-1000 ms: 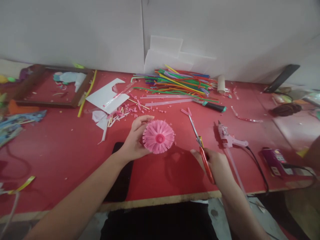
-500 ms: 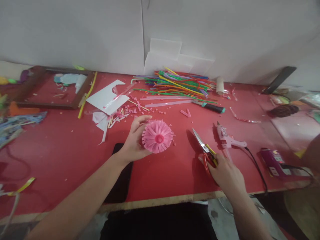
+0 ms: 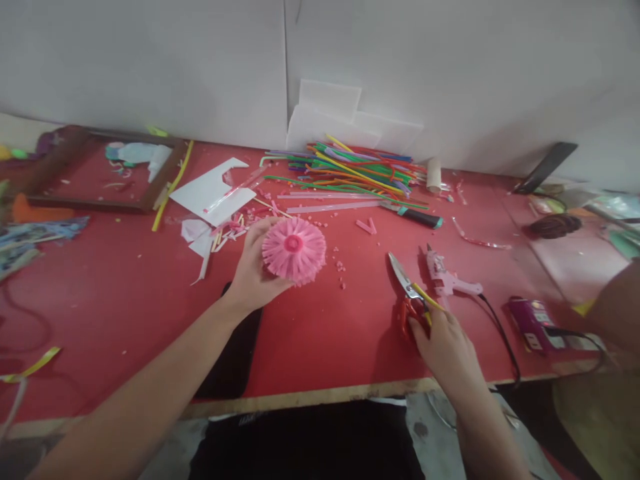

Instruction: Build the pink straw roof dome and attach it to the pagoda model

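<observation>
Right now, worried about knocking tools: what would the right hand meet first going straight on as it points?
The scissors: the right hand touches their red handles, directly ahead of its fingers. The pink glue gun lies beside that line, probably missed, though depth is unclear.

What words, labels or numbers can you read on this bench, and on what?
None can be read.
Purple box beside the glue gun: printed label, too blurred to read.
Printed sheets at the bench's left edge: too blurred to read.
Pink paper flower in the left hand, scissors in the right hand: no marking visible.
</observation>
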